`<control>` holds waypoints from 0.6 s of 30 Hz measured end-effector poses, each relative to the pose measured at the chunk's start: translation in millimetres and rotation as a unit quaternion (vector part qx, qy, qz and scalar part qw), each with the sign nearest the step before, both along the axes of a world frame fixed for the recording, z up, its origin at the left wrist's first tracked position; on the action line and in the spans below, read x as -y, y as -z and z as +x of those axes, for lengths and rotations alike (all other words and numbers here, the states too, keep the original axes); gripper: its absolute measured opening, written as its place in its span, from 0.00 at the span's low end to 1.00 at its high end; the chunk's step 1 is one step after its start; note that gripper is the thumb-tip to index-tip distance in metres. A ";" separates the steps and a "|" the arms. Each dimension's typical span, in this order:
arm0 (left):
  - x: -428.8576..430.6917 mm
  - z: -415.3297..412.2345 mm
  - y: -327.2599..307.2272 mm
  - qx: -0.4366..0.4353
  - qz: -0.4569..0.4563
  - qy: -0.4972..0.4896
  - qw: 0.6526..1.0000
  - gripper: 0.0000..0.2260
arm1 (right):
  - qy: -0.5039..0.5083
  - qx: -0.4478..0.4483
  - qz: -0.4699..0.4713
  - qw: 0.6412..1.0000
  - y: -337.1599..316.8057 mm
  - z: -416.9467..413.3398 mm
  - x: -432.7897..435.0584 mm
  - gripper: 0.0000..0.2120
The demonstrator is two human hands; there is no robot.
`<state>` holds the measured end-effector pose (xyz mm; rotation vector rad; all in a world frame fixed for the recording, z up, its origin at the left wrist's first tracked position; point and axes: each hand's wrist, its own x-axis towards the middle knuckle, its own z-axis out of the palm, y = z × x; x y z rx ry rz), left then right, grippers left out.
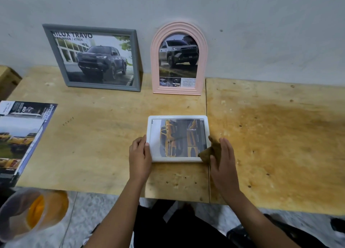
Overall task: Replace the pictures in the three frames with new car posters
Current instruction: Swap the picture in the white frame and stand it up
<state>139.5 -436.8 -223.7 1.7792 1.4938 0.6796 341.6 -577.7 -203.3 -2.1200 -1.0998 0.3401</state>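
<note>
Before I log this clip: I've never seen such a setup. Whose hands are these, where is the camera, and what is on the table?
No machine here: a person works bare-handed, and the single camera sits on their head, looking forward and down. The left hand grips the left edge of a white frame lying flat on the wooden table, with a yellow car poster in it. The right hand, fingers straight, touches a brown piece, perhaps a cloth, at that frame's lower right corner. Against the wall stand a grey frame and an arched pink frame, each showing a pickup truck. A car brochure lies at the table's left edge.
</note>
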 end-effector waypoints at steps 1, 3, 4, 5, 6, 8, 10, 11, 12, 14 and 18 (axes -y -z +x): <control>0.4 -1.4 2.1 -0.013 0.009 0.005 1.000 0.17 | -0.008 -0.008 -0.008 1.000 2.3 -1.7 1.3 0.26; 0.5 -2.5 5.0 -0.041 0.024 0.011 0.999 0.17 | -0.031 -0.015 -0.030 0.999 6.9 -3.5 1.4 0.25; 0.0 -2.3 6.4 -0.057 0.027 0.011 0.998 0.17 | -0.045 -0.008 -0.040 0.998 8.4 -3.6 0.1 0.23; -0.8 -1.9 7.8 -0.069 0.028 0.010 0.997 0.18 | -0.055 -0.001 -0.044 0.998 9.2 -3.4 -1.4 0.22; -1.4 -1.6 8.5 -0.078 0.030 0.012 0.996 0.18 | -0.062 0.004 -0.043 0.997 9.8 -2.9 -3.0 0.21; -2.3 -1.9 9.8 -0.101 0.038 0.027 0.994 0.20 | -0.060 0.011 -0.044 0.997 9.2 -1.2 -6.1 0.20; -2.8 -2.7 9.5 -0.119 0.047 0.040 0.991 0.22 | -0.045 0.026 -0.058 0.997 6.5 0.9 -9.2 0.19; -3.1 -3.1 9.6 -0.123 0.048 0.042 0.990 0.22 | -0.035 0.032 -0.066 0.997 5.1 1.4 -11.2 0.18; -3.4 -3.4 9.6 -0.125 0.049 0.044 0.990 0.22 | -0.027 0.033 -0.071 0.997 3.9 1.6 -13.5 0.18; -3.9 -3.5 9.2 -0.128 0.046 0.045 0.990 0.21 | -0.014 0.025 -0.077 0.997 2.2 1.7 -20.0 0.18; -3.2 -2.0 5.6 -0.128 0.030 0.036 0.991 0.19 | 0.001 0.031 -0.060 0.998 4.0 4.7 -32.8 0.15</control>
